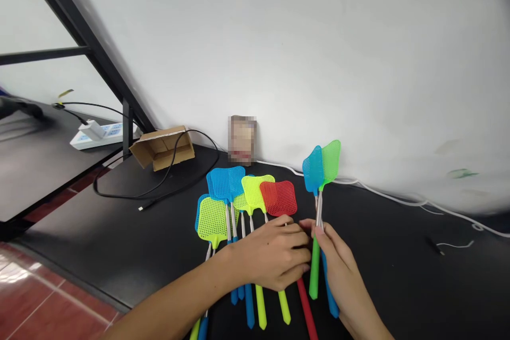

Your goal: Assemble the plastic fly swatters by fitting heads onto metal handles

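Toward the right, my right hand [340, 265] is closed around two fly swatters, a green fly swatter [330, 162] and a blue fly swatter [313, 170], both upright with their heads spread apart. My left hand [279, 255] reaches across beside it, fingers curled, over the shaft of a red fly swatter [285, 199]; its fingertips are hidden, so what they grip does not show. Under and left of that hand lie several more swatters, among them a yellow fly swatter [258, 191], a yellow-green fly swatter [215, 220] and a blue fly swatter [225, 180].
An opened cardboard box [173, 151] sits at the back left, with a black cable [159, 191] looped by it. A blurred-out small package [242, 141] leans on the wall. White cable [386, 194] runs along the wall. A power strip [107, 135] lies beyond the black frame [127, 127].
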